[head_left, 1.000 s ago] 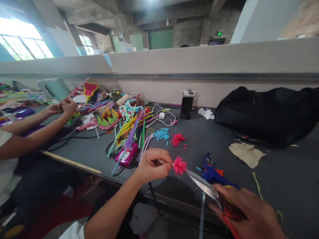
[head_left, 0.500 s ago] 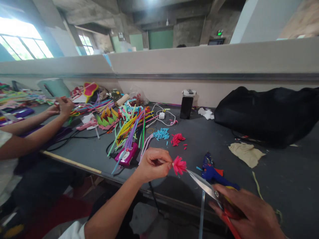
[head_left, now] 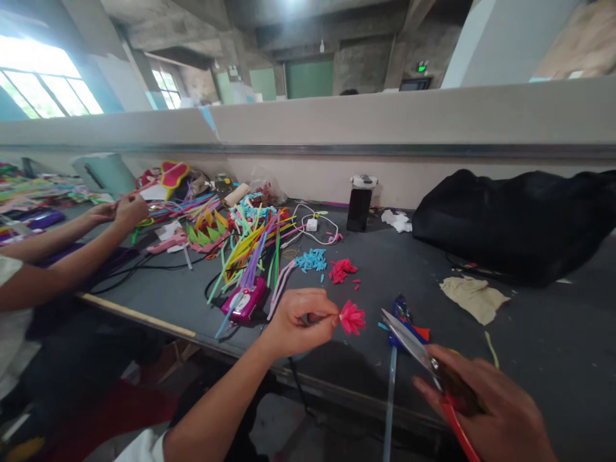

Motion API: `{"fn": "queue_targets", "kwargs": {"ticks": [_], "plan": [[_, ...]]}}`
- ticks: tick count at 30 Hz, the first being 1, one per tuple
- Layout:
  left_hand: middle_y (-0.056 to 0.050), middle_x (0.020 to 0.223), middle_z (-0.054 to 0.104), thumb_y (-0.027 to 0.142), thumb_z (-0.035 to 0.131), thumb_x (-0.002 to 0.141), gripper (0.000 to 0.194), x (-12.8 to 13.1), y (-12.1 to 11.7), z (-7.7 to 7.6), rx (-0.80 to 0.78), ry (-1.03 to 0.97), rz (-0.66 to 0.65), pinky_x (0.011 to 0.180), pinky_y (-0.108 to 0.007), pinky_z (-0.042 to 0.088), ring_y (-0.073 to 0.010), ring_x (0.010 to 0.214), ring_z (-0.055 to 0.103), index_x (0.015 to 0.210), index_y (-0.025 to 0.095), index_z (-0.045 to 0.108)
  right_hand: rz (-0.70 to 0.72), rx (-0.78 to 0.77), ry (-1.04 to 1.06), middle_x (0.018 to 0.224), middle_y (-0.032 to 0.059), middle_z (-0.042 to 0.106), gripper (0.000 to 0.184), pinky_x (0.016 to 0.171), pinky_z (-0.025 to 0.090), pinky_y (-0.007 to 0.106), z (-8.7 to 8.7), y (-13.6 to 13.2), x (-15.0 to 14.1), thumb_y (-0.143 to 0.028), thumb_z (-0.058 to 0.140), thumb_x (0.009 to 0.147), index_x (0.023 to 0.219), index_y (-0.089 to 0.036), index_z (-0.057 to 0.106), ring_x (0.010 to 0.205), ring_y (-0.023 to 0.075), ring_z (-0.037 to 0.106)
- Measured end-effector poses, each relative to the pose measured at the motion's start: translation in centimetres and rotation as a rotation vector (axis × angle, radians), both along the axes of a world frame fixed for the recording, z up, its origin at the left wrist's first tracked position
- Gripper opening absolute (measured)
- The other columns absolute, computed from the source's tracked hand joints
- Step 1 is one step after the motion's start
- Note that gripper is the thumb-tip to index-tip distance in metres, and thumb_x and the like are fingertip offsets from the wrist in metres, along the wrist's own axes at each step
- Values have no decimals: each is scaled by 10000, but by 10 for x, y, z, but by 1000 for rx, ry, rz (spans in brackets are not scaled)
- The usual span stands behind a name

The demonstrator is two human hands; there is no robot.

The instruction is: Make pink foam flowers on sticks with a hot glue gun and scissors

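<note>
At the view's four o'clock, the right hand [head_left: 495,404] wraps the grips of red-handled scissors [head_left: 411,340], their tip apart from the pink flower [head_left: 353,317]. Near six o'clock, the left hand [head_left: 305,323] pinches the flower's base; a loose pinch might let it twist, an overdeep snip shear its petals. Beyond, at the flower's twelve o'clock, lie loose pink pieces [head_left: 342,271], which a brushing hand could scatter
</note>
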State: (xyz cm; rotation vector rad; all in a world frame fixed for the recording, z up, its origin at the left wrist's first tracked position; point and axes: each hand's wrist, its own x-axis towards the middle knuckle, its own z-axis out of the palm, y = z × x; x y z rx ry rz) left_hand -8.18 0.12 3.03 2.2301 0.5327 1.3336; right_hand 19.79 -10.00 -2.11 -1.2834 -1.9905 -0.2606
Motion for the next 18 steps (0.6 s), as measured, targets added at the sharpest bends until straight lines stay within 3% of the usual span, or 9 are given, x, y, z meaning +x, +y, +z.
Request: {"fn": "queue_targets", "kwargs": {"ticks": [6,18], "plan": [[-9,636,593,101,567,861,122,5,4,-2,211,106,79,567,-239,400,-117,591,508,917,174,647,-14,12,-25,609,-52,620,292,517,468,216,1,3,0,-371,641,848,1101,-228,610,454,92,552],[-14,708,688,114,596,868,105,11,11,-1,335,96,200,645,-299,424,-125,619,575,918,185,653,-95,17,-99,663,-29,660,292,510,464,231,-8,2,5,-437,574,891,1088,-225,611,470,102,570]]}}
